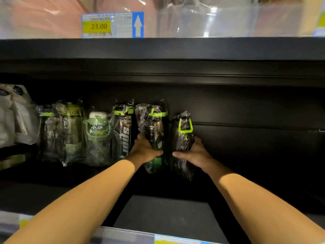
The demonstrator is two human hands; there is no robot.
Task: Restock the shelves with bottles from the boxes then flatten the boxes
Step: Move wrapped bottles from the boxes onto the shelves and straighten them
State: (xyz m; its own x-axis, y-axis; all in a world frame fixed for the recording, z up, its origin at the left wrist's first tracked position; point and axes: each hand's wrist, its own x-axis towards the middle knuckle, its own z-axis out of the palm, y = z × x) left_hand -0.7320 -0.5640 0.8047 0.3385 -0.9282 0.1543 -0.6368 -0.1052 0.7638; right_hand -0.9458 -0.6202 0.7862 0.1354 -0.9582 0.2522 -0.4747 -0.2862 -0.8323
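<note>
Dark store shelving fills the view, its black lower shelf [167, 213] nearest. Just right of the sport-lettered bottle [123, 136], the left hand [144, 150] wraps its fingers around an upright plastic-wrapped green-banded bottle [154, 127]. Further right of the sport-lettered bottle, the right hand [195, 154] grips a wrapped loop-handled bottle [183, 134], close beside the first. Left of the sport-lettered bottle stands a pale green bottle [96, 131]. High above it, a yellow 23.00 price tag [107, 25] stands on the upper shelf [175, 48]

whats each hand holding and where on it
Left hand grips the green-banded bottle around its lower body; right hand grips the loop-handled bottle around its middle.
</note>
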